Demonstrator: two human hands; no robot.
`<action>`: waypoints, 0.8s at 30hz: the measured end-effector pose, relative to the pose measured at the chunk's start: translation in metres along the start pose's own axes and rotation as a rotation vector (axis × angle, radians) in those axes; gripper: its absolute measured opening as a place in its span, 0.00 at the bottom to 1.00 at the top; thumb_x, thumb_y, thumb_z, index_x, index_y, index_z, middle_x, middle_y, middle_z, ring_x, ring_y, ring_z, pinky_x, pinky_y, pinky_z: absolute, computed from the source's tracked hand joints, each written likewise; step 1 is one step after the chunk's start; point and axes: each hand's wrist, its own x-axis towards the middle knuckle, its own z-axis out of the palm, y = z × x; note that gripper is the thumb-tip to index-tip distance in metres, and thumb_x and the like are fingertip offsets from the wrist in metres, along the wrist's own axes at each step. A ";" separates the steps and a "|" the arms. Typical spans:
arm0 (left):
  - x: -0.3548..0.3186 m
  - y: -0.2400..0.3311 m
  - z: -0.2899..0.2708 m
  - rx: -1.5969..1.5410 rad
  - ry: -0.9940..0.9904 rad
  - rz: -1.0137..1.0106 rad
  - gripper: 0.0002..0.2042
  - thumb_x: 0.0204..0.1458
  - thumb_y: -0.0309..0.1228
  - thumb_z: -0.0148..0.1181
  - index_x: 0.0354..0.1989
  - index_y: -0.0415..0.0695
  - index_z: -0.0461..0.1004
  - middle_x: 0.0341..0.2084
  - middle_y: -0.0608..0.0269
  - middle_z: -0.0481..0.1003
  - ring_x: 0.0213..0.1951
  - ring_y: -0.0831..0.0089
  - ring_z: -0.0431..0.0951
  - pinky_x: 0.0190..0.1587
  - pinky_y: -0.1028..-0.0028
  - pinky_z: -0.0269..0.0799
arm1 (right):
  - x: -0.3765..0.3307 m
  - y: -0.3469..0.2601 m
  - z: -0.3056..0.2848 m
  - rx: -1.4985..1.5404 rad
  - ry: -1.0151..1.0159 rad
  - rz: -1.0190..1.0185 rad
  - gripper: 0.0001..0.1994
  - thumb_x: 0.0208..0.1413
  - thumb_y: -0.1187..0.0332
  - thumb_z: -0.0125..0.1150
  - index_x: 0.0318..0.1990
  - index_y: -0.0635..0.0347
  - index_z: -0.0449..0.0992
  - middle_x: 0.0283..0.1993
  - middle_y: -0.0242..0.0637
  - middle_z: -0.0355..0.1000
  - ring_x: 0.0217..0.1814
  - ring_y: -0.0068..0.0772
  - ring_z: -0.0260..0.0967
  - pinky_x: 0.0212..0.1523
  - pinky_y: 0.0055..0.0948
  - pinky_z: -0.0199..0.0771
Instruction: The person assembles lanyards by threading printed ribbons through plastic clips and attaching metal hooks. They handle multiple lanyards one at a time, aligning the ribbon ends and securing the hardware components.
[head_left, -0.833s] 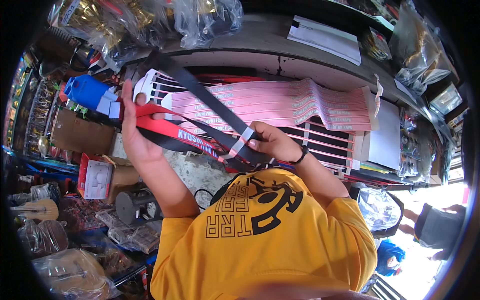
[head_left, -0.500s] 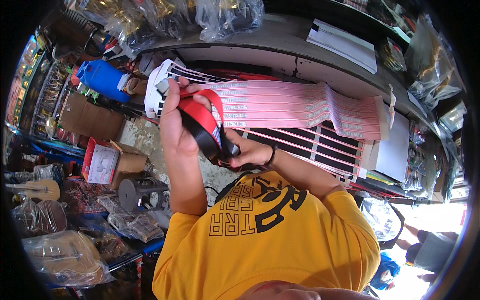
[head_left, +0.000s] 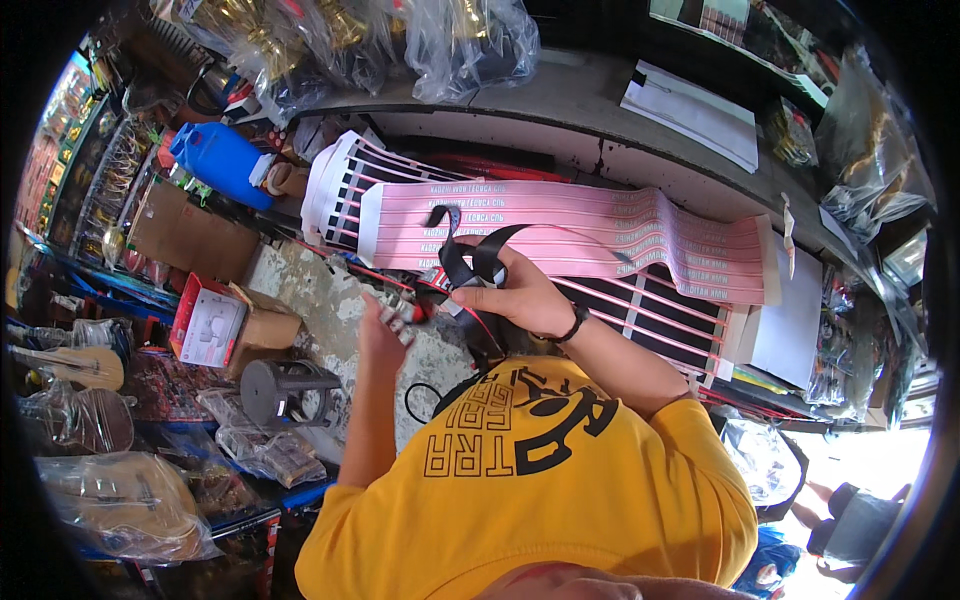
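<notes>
a black and red strap [head_left: 457,266] is bunched in loops in front of the person's chest, its upper curls overlapping the near edge of a pink printed sheet [head_left: 560,228]. the right hand [head_left: 522,297] pinches the strap between thumb and fingers; a black band [head_left: 578,322] circles that wrist. the left hand [head_left: 383,332] is just beside the strap's red part, fingers bent and blurred, and i cannot tell whether it grips anything. the pink sheet, wavy toward its right end, lies over a black panel with pink bars [head_left: 600,306]. behind it, a grey counter [head_left: 575,88] carries white papers [head_left: 692,116] and gold trophies [head_left: 345,32] in clear plastic. to the left are a blue jug [head_left: 222,162], a cardboard box [head_left: 190,235] and a red and white carton [head_left: 212,325]. the person wears a yellow shirt [head_left: 580,500].
</notes>
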 end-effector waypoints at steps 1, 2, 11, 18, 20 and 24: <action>-0.007 -0.019 -0.005 0.099 -0.026 -0.019 0.47 0.47 0.73 0.39 0.63 0.42 0.53 0.57 0.54 0.58 0.56 0.58 0.59 0.56 0.49 0.51 | 0.002 0.000 -0.003 -0.030 0.019 0.004 0.31 0.46 0.72 0.71 0.58 0.64 0.63 0.46 0.32 0.69 0.46 0.21 0.66 0.49 0.22 0.66; -0.010 -0.029 -0.008 0.246 -0.037 0.019 0.43 0.50 0.71 0.35 0.57 0.42 0.62 0.54 0.55 0.62 0.55 0.60 0.60 0.56 0.52 0.52 | 0.005 0.002 -0.005 -0.045 0.036 -0.014 0.29 0.47 0.72 0.70 0.56 0.63 0.64 0.44 0.31 0.70 0.43 0.21 0.67 0.45 0.23 0.68; -0.023 -0.025 0.035 0.300 -1.112 0.199 0.42 0.45 0.70 0.49 0.56 0.44 0.67 0.51 0.62 0.69 0.51 0.74 0.69 0.56 0.67 0.58 | 0.015 0.005 -0.007 -0.618 -0.239 0.215 0.37 0.38 0.63 0.70 0.58 0.63 0.62 0.44 0.40 0.73 0.40 0.28 0.72 0.42 0.25 0.71; -0.051 -0.044 0.078 -0.341 -0.980 0.350 0.33 0.53 0.43 0.61 0.63 0.44 0.54 0.52 0.62 0.68 0.51 0.69 0.72 0.49 0.67 0.72 | -0.004 0.000 0.000 -0.973 -0.090 0.113 0.33 0.40 0.63 0.67 0.52 0.61 0.57 0.37 0.55 0.73 0.40 0.57 0.73 0.39 0.42 0.71; -0.056 -0.037 0.083 -0.304 -0.798 0.214 0.27 0.53 0.34 0.61 0.59 0.43 0.58 0.47 0.60 0.70 0.47 0.70 0.74 0.42 0.69 0.75 | -0.008 0.003 0.000 -0.926 -0.043 0.157 0.32 0.40 0.66 0.67 0.52 0.61 0.57 0.41 0.56 0.72 0.43 0.58 0.71 0.42 0.42 0.71; -0.058 -0.027 0.087 -0.460 -0.608 0.254 0.16 0.54 0.23 0.56 0.50 0.38 0.66 0.36 0.59 0.75 0.39 0.69 0.77 0.41 0.70 0.76 | -0.013 0.000 -0.018 -0.602 -0.103 -0.082 0.35 0.37 0.76 0.70 0.55 0.61 0.58 0.45 0.45 0.69 0.47 0.37 0.71 0.45 0.33 0.71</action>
